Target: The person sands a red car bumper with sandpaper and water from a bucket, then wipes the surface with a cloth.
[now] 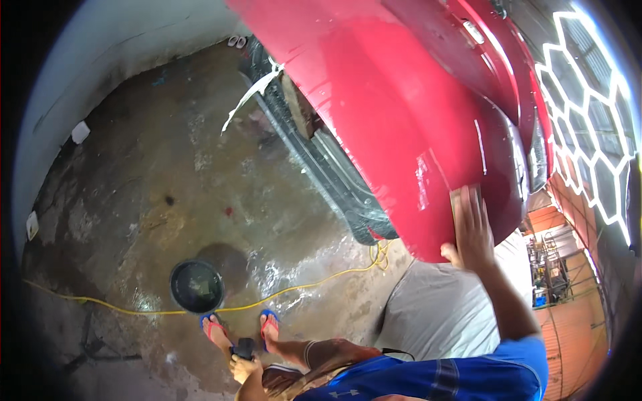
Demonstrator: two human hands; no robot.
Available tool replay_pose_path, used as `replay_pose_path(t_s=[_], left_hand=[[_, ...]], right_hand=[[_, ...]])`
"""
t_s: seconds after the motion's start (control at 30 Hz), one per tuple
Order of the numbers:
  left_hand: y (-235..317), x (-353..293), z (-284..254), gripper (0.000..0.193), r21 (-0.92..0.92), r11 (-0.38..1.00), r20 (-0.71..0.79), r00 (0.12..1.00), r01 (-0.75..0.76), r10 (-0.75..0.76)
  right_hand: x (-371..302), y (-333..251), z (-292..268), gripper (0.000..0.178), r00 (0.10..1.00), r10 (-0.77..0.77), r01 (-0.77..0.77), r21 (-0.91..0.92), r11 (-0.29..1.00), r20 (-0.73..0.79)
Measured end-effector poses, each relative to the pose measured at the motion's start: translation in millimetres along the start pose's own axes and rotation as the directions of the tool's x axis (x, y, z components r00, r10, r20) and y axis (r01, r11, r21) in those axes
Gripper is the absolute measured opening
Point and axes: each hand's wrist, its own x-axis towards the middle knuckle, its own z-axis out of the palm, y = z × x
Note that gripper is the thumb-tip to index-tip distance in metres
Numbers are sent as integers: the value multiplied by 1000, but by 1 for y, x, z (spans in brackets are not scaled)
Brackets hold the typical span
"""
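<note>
Pressing a tan block (456,207) to a red car panel (394,127)

Looks glossy on the panel, with bright streaks and pale specks across the red, and a darker, smoother-looking stretch toward the right. Juts out from the top middle to right of centre, above the damp floor (140,200). Lies flat over the block with the right hand (473,230), fingers nearly straight, thumb spread leftward. Clasps a small black object (243,347), kind unclear, with the left hand (245,369), fingers curled
</note>
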Motion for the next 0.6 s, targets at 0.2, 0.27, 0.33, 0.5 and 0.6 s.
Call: replay_pose_path(t_s=[0.2,0.27,0.33,0.5,0.6], left_hand=[[9,-11,39,79,119,988,-17,995,-98,101],[19,-14,38,78,152,980,6,991,-131,131],[11,-5,36,76,174,978,-31,992,-118,125],[11,6,24,72,198,974,-77,988,-113,131],[6,15,28,70,239,958,-230,949,-160,216]], right_hand=[[136,17,-71,88,913,-329,333,-26,942,-241],[208,36,-55,82,881,-347,268,-267,926,-321],[166,32,-66,86,899,-339,302,-167,939,-278],[-88,75,24,104,999,-21,11,-264,964,-37],[38,52,-45,97,969,-176,158,-116,981,-172]])
